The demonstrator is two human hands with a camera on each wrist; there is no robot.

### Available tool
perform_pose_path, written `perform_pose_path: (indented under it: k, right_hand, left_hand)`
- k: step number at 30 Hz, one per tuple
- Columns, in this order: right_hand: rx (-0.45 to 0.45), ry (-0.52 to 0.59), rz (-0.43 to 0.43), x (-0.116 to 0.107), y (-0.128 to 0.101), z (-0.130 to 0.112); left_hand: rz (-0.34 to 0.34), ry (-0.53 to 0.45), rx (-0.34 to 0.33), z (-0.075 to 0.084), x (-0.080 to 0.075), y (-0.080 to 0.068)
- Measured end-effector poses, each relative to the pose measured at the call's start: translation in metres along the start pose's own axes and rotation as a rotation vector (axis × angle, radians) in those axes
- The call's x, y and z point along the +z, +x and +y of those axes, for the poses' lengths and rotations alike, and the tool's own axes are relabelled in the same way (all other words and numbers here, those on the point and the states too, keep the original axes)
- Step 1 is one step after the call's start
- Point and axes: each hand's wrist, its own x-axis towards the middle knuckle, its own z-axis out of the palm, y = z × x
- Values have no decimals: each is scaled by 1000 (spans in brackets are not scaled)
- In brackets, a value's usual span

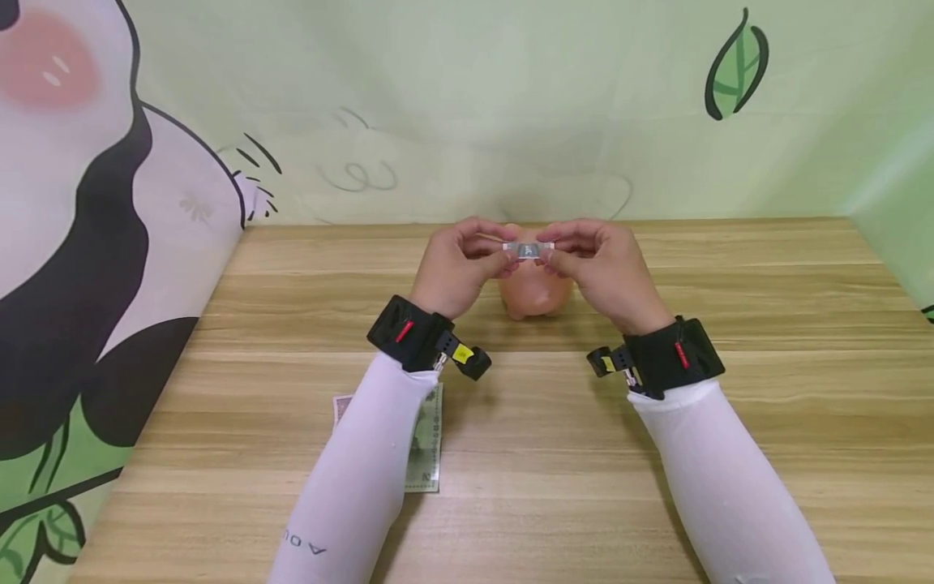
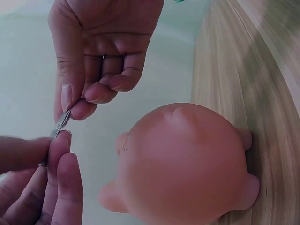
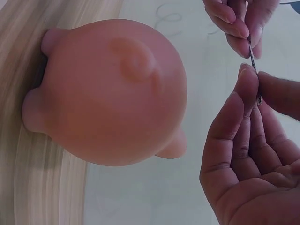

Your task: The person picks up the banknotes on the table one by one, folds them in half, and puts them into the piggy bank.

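Above a pink piggy bank (image 1: 536, 294), both hands hold a small folded banknote (image 1: 529, 251) stretched flat between them. My left hand (image 1: 454, 264) pinches one end between thumb and forefinger. At the other end, the thumb and forefinger of my right hand (image 1: 611, 264) do the same. From the left wrist the folded banknote (image 2: 61, 123) appears nearly edge-on, apart from the round body of the piggy bank (image 2: 180, 159). Its curled tail faces me in the right wrist view, where the piggy bank (image 3: 117, 93) stands upright on its short legs.
Partly covered by my left forearm, green and pinkish banknotes (image 1: 429, 446) lie on the wood-grain table (image 1: 540, 503). Behind the table's far edge hangs a pale green printed backdrop (image 1: 511, 105), with a cartoon panda figure at the left.
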Motion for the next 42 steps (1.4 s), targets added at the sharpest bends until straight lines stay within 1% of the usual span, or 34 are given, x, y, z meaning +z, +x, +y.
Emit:
perform_pose_path:
  k: [7, 13, 16, 20, 22, 28, 31, 37, 42]
  right_hand:
    - [-18, -50, 41, 2, 0, 1]
    - [-76, -74, 50, 2, -1, 1]
    - [-89, -40, 30, 2, -2, 1]
    - [-97, 10, -18, 4, -1, 1]
    - [-101, 11, -32, 5, -1, 1]
    - [-97, 12, -51, 7, -3, -2]
    - [-107, 23, -58, 6, -4, -3]
    - [-121, 53, -62, 5, -5, -4]
    - [-117, 79, -81, 4, -6, -6]
  left_hand:
    - [-40, 37, 0, 3, 2, -2]
    - [-60, 41, 1, 4, 5, -2]
    - [-60, 46, -9, 6, 6, -3]
    - [-47, 47, -11, 8, 6, -4]
    - [-47, 40, 4, 8, 7, -4]
    - [-63, 30, 31, 7, 7, -3]
    - [-77, 35, 37, 5, 7, -3]
    - [-108, 34, 71, 6, 7, -3]
    - [-94, 42, 80, 9, 8, -5]
